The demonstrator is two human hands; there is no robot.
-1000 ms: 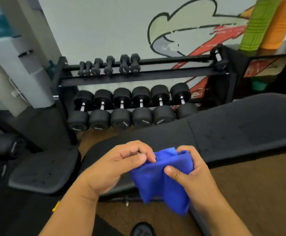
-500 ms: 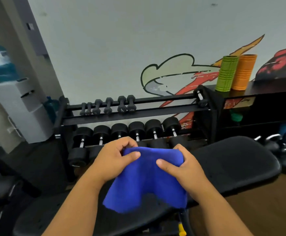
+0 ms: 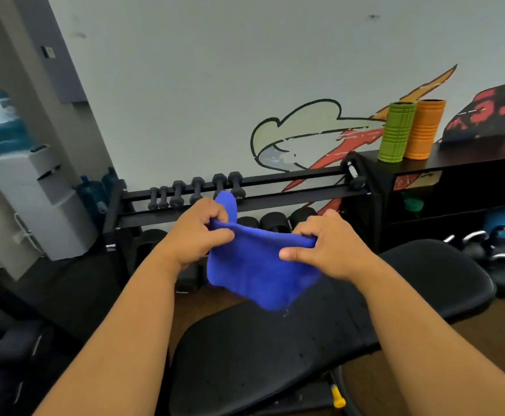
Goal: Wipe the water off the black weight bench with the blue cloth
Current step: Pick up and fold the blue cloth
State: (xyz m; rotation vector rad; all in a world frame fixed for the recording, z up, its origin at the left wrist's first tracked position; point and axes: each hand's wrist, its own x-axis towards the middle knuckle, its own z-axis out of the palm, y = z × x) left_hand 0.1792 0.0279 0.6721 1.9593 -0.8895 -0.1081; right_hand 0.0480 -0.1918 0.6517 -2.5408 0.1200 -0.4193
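Note:
The blue cloth (image 3: pixel 254 265) hangs in the air, stretched between both hands above the black weight bench (image 3: pixel 275 355). My left hand (image 3: pixel 197 235) pinches its upper left corner, where a flap of cloth sticks up. My right hand (image 3: pixel 329 250) pinches the upper right edge. The bench runs from the lower middle to the right, and small water drops dot its pad below the cloth. The cloth does not touch the bench.
A black dumbbell rack (image 3: pixel 245 193) stands behind the bench against the painted wall. A green foam roller (image 3: pixel 396 132) and an orange foam roller (image 3: pixel 423 129) stand on a black shelf at the right. Kettlebells (image 3: pixel 491 250) lie right of the bench; a water dispenser (image 3: pixel 32 202) is at left.
Both hands have moved apart and spread the cloth wider. The view has tilted up, so more wall and more of the bench's right end show.

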